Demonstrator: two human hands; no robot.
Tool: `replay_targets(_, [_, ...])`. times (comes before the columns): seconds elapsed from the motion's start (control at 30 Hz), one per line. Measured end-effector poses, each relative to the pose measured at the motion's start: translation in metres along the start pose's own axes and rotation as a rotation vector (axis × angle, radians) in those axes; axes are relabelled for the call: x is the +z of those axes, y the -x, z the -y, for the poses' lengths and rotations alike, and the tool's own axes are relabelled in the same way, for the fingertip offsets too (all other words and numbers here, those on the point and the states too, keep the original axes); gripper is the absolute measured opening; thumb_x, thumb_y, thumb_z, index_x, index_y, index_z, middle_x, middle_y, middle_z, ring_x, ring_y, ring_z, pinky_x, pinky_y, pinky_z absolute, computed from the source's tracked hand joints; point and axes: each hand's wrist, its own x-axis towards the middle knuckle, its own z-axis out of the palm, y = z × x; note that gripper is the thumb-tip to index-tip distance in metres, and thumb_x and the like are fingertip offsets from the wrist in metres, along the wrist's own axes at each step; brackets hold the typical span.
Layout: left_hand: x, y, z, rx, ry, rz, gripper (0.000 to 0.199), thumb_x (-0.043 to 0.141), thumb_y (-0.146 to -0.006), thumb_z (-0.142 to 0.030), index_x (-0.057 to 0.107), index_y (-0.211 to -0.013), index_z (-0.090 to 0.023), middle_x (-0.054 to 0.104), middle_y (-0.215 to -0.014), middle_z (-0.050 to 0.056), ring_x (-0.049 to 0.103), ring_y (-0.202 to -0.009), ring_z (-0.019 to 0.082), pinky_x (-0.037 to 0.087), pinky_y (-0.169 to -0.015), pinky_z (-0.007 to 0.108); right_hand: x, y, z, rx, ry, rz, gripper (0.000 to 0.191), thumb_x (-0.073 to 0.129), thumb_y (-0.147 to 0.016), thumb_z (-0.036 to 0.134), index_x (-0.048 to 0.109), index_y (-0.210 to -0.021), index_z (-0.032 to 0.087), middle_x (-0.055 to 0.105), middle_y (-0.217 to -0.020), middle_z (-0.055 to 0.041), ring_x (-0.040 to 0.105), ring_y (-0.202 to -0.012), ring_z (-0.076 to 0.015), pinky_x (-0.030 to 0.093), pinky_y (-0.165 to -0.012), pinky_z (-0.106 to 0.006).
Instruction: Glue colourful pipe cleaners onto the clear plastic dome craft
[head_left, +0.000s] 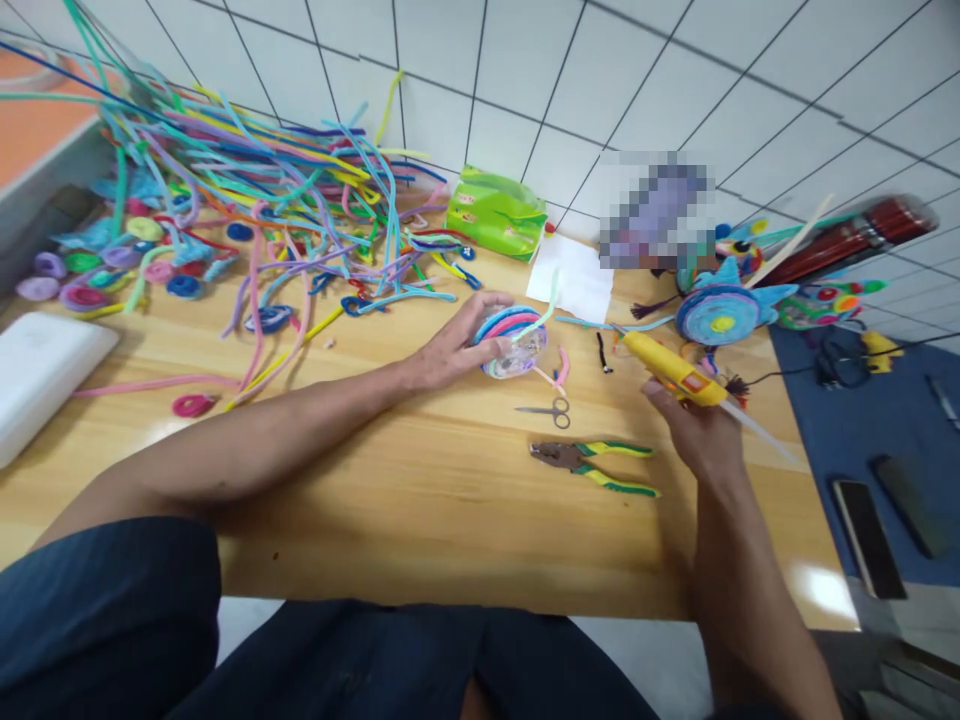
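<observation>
My left hand (461, 345) is closed round a clear round piece (517, 350) with blue and pink pipe-cleaner bands along its upper side. A pale green strand (553, 300) rises from it. My right hand (694, 425) grips a yellow glue gun (671, 367), its nozzle pointing up and left and a clear glue stick trailing from its back. Small scissors (551, 411) lie just below the round piece. Between my hands, nearer to me, are pliers (592, 465) with green and yellow handles.
Loose pipe cleaners (300, 170) and coiled pieces (86, 297) cover the back left. A green packet (496, 213) and white paper (574, 280) lie near the tiled wall. A blue fish-like craft (721, 315) stands at the right, a white box (49, 375) at the left.
</observation>
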Motion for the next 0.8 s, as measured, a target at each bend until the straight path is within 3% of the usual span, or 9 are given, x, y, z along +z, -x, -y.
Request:
replay_targets(0.13, [0.0, 0.001, -0.003, 0.007, -0.014, 0.001, 0.071, 0.075, -0.102, -0.072, 0.054, -0.154, -0.029, 0.067, -0.157, 0.014, 0.068, -0.146, 0.036, 0.055, -0.132, 0.06, -0.004, 0.014, 0.064, -0.389, -0.016, 0.183, 0.028, 0.079, -0.103, 0.044, 0.084, -0.127, 0.03, 0.089, -0.116, -0.0082, 0.084, -0.099, -0.03, 0.069, -0.09, -0.044])
replay_targets(0.23, [0.0, 0.0, -0.002, 0.028, -0.02, 0.0, 0.07, 0.074, -0.103, -0.071, 0.054, -0.155, -0.028, 0.066, -0.157, 0.014, 0.068, -0.145, 0.036, 0.055, -0.132, 0.058, 0.0, 0.01, 0.088, -0.568, 0.061, 0.221, 0.025, 0.071, -0.108, 0.038, 0.084, -0.128, 0.029, 0.088, -0.108, -0.0094, 0.082, -0.092, -0.0294, 0.067, -0.083, -0.043])
replay_targets(0.43, [0.002, -0.002, 0.002, 0.097, -0.002, 0.011, 0.065, 0.072, -0.107, -0.066, 0.054, -0.155, -0.026, 0.065, -0.155, 0.015, 0.067, -0.145, 0.035, 0.054, -0.129, 0.056, 0.02, 0.002, 0.08, -0.629, 0.242, 0.158, 0.03, 0.061, -0.112, 0.035, 0.084, -0.128, 0.025, 0.083, -0.095, -0.0095, 0.076, -0.085, -0.0272, 0.06, -0.079, -0.038])
replay_targets(0.8, [0.003, -0.002, 0.003, 0.113, 0.026, 0.004, 0.065, 0.076, -0.106, -0.063, 0.056, -0.154, -0.025, 0.066, -0.154, 0.015, 0.069, -0.142, 0.034, 0.055, -0.128, 0.054, 0.033, 0.005, 0.079, -0.764, 0.208, 0.176, 0.028, 0.062, -0.114, 0.03, 0.081, -0.132, 0.021, 0.081, -0.092, -0.0067, 0.075, -0.081, -0.0243, 0.056, -0.076, -0.035])
